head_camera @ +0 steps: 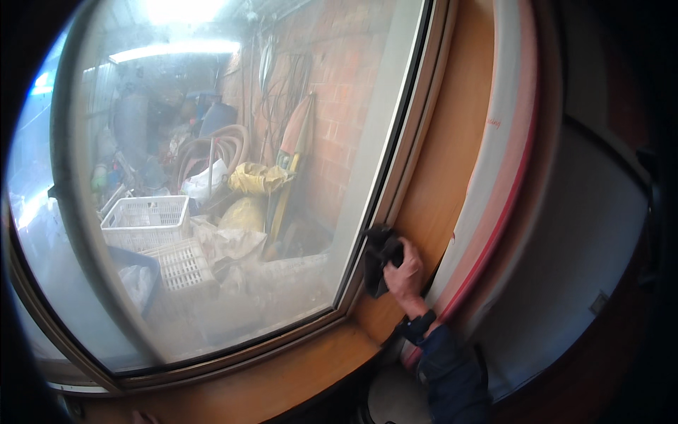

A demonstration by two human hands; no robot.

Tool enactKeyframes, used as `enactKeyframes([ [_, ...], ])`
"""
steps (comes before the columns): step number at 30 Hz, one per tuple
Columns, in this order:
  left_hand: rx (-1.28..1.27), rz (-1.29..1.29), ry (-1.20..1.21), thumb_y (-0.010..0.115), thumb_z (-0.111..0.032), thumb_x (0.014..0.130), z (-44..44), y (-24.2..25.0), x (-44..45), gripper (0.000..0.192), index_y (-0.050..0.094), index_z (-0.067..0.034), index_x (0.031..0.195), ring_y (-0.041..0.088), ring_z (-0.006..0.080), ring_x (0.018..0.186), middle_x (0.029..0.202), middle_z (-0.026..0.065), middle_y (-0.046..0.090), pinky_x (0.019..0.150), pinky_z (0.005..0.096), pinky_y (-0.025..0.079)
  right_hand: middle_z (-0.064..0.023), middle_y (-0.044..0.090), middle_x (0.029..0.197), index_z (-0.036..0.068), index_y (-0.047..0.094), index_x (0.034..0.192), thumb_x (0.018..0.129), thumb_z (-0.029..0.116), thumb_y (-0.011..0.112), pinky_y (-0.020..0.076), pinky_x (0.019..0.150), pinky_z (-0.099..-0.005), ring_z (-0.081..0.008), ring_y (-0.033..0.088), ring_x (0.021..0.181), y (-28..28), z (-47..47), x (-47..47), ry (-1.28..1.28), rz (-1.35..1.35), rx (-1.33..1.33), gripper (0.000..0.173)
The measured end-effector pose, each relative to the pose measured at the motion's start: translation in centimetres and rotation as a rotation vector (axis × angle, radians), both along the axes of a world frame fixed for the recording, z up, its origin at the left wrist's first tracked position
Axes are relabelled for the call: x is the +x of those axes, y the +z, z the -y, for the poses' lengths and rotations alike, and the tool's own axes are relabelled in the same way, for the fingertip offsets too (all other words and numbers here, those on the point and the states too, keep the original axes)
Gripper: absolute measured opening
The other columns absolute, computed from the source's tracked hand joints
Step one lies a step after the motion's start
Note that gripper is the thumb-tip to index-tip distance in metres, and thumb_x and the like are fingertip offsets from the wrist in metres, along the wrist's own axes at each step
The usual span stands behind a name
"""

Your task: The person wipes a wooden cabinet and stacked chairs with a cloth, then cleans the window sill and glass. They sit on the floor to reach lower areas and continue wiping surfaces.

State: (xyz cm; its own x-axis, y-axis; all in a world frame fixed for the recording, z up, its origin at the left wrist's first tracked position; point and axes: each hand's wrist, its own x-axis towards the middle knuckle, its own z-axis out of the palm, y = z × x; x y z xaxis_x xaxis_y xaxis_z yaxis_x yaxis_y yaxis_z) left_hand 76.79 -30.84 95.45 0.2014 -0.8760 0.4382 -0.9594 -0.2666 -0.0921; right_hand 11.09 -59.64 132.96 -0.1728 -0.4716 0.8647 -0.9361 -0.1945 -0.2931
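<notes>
My right hand [405, 273] grips a dark, bunched cloth [380, 259] and presses it against the right side of the brown window frame [365, 249], close to its lower right corner. A dark band circles the wrist below a navy sleeve. At the bottom left edge, only a small part of my left hand [144, 417] shows at the wooden sill [238, 384]; whether it holds anything is hidden. The large window pane [296, 297] looks hazy and streaked.
A striped curtain [487, 212] hangs right of the wooden side panel [450, 106], close to my right forearm. Behind the glass are white plastic crates [145, 233], a yellow sack [257, 179], coiled hoses [238, 139] and a brick wall [339, 106].
</notes>
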Motion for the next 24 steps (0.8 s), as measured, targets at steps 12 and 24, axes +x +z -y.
enactKeyframes([
  [12, 0.230, 0.076, -0.006, 0.049, -0.028, 0.108, -1.3, -7.6, 8.3, 0.035, 0.068, -0.004, 0.126, 0.068, 0.0323, 0.101, 0.110, 0.0181, 0.072, 0.087, 0.0440, 0.055, -0.0234, 0.071, 0.122, 0.001, 0.064, 0.134, 0.081, 0.009, 0.086, 0.0545, 0.104, -0.0471, -0.0425, 0.068, 0.116, 21.0, 1.6, 5.6, -0.107, -0.078, -0.416, 0.058],
  [24, 0.145, -0.766, 0.428, 0.059, -0.032, 0.107, 3.6, -2.8, -4.6, 0.028, 0.070, -0.012, 0.124, 0.068, 0.0287, 0.098, 0.105, 0.0133, 0.072, 0.083, 0.0393, 0.057, -0.0209, 0.068, 0.121, 0.007, 0.061, 0.138, 0.082, 0.012, 0.084, 0.0549, 0.100, -0.0486, -0.0418, 0.066, 0.113, 31.1, 8.8, -3.7, -0.309, -0.285, -0.704, 0.061],
])
